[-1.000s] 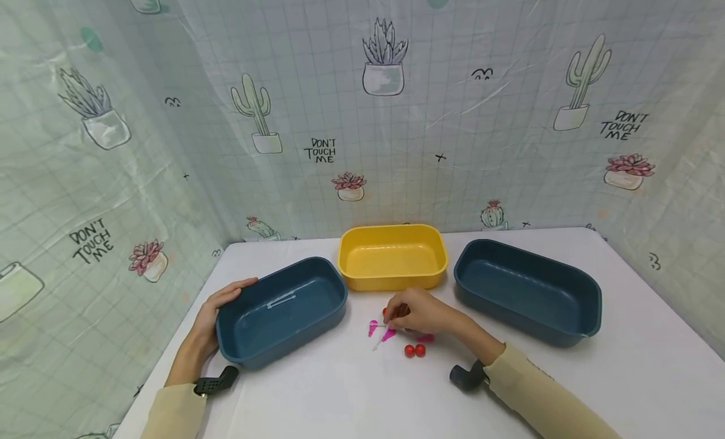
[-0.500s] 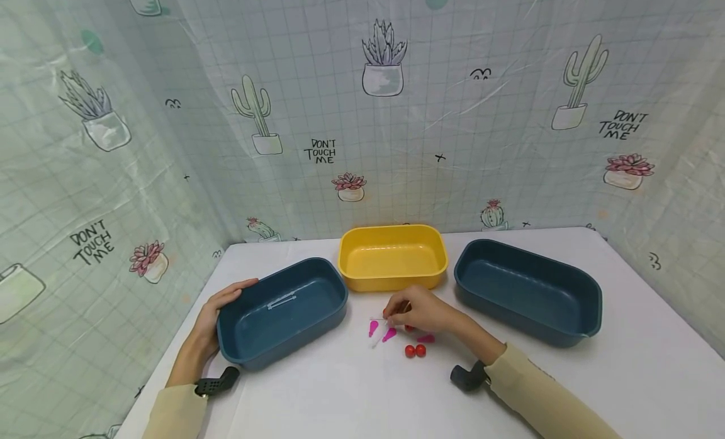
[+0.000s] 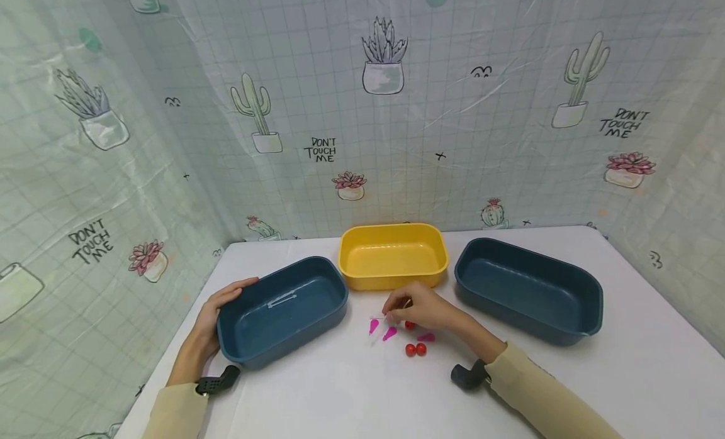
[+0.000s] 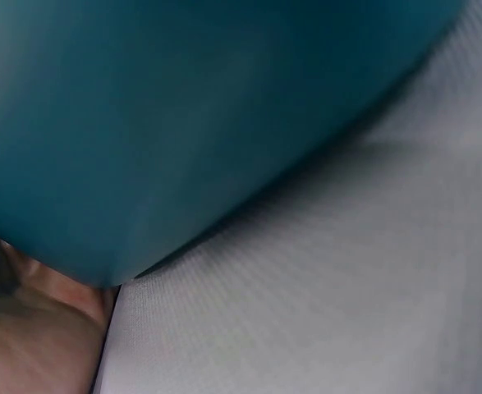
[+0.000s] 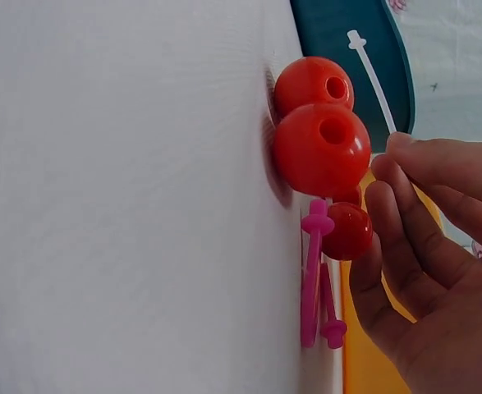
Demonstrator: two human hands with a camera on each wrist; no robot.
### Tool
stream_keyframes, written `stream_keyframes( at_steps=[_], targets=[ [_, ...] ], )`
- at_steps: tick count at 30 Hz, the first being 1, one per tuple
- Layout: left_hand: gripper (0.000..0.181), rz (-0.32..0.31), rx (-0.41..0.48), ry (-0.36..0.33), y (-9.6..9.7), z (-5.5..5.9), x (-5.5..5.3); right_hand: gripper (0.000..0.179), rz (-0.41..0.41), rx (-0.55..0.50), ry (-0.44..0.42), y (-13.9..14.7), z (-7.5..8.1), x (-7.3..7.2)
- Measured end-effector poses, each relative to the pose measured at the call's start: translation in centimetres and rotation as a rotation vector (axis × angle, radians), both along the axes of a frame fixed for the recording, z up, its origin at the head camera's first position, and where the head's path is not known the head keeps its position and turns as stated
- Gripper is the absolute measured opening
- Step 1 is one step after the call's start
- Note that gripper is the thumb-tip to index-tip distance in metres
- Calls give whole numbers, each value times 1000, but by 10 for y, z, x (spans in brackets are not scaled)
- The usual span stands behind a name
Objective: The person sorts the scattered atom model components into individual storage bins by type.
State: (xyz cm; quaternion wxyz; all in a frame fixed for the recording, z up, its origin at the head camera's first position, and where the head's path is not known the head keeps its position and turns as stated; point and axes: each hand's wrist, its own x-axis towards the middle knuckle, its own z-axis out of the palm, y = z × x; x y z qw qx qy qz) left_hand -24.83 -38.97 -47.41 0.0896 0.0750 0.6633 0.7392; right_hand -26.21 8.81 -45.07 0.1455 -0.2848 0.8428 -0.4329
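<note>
My right hand (image 3: pixel 419 305) pinches a thin white plastic stick (image 5: pixel 373 80) between thumb and fingertips, its knobbed end pointing away. Beneath and beside that hand lie several red balls with holes (image 5: pixel 323 152) and flat pink pieces with small knobs (image 5: pixel 313 271). Two red balls (image 3: pixel 416 350) sit side by side nearer the front. At the left, my left hand (image 3: pixel 208 319) rests along the outer end of a dark blue bin (image 3: pixel 283 357), fingers stretched by its rim; the thumb is hidden. White sticks (image 3: pixel 281 299) lie in this bin.
Behind the small pieces stands a yellow bin (image 3: pixel 393 280). A second dark blue bin (image 3: pixel 527 313) stands at the right, near my right forearm. A patterned curtain (image 3: pixel 396 131) hangs behind and beside the white table (image 3: pixel 340 395).
My right hand has moved slightly up and away from the pink pieces with the white stick, uncovering a pink piece and a red ball. My left hand stays on the bin.
</note>
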Motion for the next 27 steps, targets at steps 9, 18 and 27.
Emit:
stream_keyframes(
  at_steps=[9, 18, 27],
  targets=[
    [47, 8, -18, -6, -2, 0, 1, 16, -6, -38, -7, -5, 11, 3],
    [48, 21, -47, -3, -3, -1, 1, 16, -8, -26, 103, -30, 46, -9],
    [48, 9, -9, -12, 1, 0, -2, 15, 29, -63, 103, -65, 89, -32]
  ],
)
